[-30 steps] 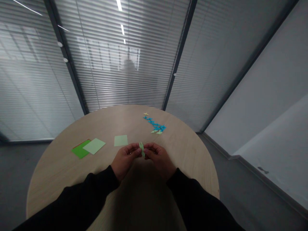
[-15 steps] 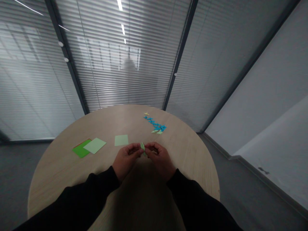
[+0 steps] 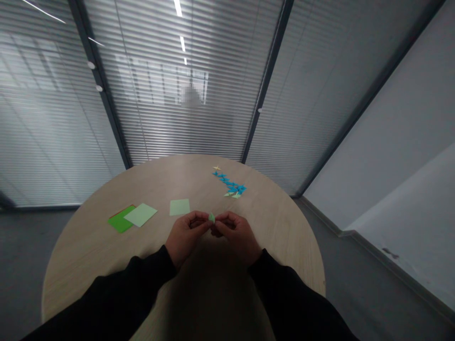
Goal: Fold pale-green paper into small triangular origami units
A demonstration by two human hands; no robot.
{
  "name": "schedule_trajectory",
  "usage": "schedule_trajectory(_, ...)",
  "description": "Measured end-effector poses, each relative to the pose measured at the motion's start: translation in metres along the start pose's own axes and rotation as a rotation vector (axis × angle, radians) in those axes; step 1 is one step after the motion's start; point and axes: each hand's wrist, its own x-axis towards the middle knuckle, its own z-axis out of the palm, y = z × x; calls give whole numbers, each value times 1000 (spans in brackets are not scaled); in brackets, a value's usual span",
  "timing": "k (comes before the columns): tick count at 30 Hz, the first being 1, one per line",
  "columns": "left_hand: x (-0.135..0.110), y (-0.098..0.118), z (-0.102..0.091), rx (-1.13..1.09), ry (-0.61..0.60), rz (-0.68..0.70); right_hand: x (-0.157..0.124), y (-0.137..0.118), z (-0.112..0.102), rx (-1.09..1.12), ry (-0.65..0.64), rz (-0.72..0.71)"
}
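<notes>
Over the middle of a round wooden table (image 3: 88, 265), my left hand (image 3: 185, 237) and my right hand (image 3: 236, 236) meet fingertip to fingertip. Both pinch a small folded piece of pale green paper (image 3: 211, 217) between them. Only a small tip of the piece shows above the fingers. Both arms wear black sleeves.
A pale green paper square (image 3: 179, 207) lies just beyond my hands. Further left, another pale green sheet (image 3: 141, 214) overlaps a bright green sheet (image 3: 119, 222). A row of small blue folded pieces (image 3: 229, 183) with a few pale ones lies at the far right. Glass walls with blinds stand behind.
The folded green piece has shrunk between my fingertips: earlier a longer strip stood up between the hands, now only a small tip shows. The hands have barely shifted.
</notes>
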Motion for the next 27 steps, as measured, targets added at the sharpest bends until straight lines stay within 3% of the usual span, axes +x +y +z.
schedule_trajectory(6,0,1,0,1,44,-41,1,4,-1,-24,-16,-19)
schedule_trajectory(14,1,-3,-1,68,25,23,4,14,-3,-48,-30,-37)
schedule_trajectory(20,3,-6,-2,180,54,48,3,16,1,-104,55,-59)
schedule_trajectory(27,2,-6,1,137,62,59,3,17,7,-91,110,-100)
